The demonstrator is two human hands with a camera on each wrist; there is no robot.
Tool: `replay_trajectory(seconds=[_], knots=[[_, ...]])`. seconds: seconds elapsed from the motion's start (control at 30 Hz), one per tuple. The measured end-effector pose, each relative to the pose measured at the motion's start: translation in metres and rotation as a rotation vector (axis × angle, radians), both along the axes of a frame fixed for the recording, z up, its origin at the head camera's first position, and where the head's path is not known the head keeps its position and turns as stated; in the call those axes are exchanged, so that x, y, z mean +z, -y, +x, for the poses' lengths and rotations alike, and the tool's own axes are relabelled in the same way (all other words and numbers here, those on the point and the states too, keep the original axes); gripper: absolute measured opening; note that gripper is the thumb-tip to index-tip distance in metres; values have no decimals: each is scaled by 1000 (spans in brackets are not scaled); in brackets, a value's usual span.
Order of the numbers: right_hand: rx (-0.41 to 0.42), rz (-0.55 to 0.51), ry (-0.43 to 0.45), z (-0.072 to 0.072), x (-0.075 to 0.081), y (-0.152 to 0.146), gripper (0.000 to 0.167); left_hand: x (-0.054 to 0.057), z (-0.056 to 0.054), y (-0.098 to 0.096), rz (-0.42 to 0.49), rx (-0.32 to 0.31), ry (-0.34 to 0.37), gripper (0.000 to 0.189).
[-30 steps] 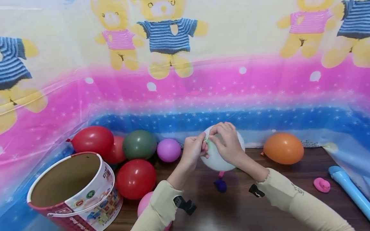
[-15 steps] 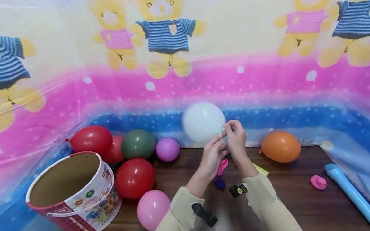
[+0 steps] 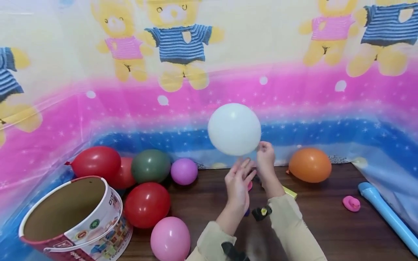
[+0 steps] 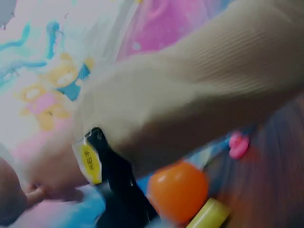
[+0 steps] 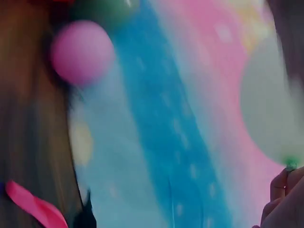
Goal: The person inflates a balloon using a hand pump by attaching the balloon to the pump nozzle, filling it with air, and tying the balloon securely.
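An inflated white balloon (image 3: 234, 129) is up in front of the wall cloth in the head view. My right hand (image 3: 266, 161) pinches its neck at the lower right; the right wrist view shows fingertips at the greenish neck (image 5: 291, 164). Just below the balloon, my left hand (image 3: 238, 185) has its fingers extended and spread, with nothing held. The left wrist view is blurred and mostly filled by a beige sleeve (image 4: 190, 99) with a black strap. Behind the hands, a flat pink balloon (image 3: 250, 186) and a dark purple one (image 3: 247, 212) lie partly hidden.
Several inflated balloons lie at left, including a red one (image 3: 147, 205), a green one (image 3: 151, 166) and a pink one (image 3: 170, 238). A bucket (image 3: 112, 217) stands beside them. To the right are an orange balloon (image 3: 310, 165), yellow object (image 3: 290, 193), pink toy (image 3: 351, 204) and blue tube (image 3: 388, 215).
The white balloon has risen from between both hands to above them. My left hand has come off its neck and spread its fingers; the right hand still pinches it.
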State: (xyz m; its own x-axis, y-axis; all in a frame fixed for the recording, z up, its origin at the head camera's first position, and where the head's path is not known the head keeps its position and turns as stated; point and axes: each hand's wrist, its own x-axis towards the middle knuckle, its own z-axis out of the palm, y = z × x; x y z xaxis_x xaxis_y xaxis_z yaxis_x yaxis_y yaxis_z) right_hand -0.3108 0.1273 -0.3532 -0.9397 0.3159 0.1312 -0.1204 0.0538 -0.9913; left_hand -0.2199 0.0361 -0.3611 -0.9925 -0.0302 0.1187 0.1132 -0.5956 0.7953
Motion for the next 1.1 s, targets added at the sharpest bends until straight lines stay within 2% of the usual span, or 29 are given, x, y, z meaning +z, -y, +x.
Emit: replay_trajectory(seconds=[0.1, 0.13, 0.23, 0.3, 0.4, 0.53, 0.6, 0.7, 0.83, 0.97, 1.1], knots=[[-49, 121, -38, -8, -1, -7, 25, 6, 2, 13, 18, 50, -86, 30], [-49, 177, -51, -8, -2, -12, 24, 9, 1, 14, 11, 44, -122, 25], [4, 312, -81, -2, -3, -17, 23, 18, -10, 16, -120, 51, -263, 21], [59, 349, -106, 4, -3, -14, 22, 23, -20, 18, -293, 75, -339, 25], [108, 376, -173, 13, -1, -6, 18, 21, -35, 19, -628, 148, -422, 32], [150, 381, -290, 22, 1, 2, 11, 10, -48, 21, -990, 250, -460, 36], [162, 377, -325, 25, 3, 3, 10, 5, -50, 23, -1093, 287, -453, 37], [168, 356, -343, 26, 6, 2, 10, 3, -52, 27, -1141, 295, -420, 33], [158, 341, -325, 22, 12, -2, 12, 6, -54, 33, -1116, 219, -380, 27], [138, 244, -231, 12, 18, -8, 15, 9, -51, 39, -1139, 146, -366, 25], [75, 159, -105, -6, 23, -27, 21, 5, -48, 39, -1219, 144, -358, 22]])
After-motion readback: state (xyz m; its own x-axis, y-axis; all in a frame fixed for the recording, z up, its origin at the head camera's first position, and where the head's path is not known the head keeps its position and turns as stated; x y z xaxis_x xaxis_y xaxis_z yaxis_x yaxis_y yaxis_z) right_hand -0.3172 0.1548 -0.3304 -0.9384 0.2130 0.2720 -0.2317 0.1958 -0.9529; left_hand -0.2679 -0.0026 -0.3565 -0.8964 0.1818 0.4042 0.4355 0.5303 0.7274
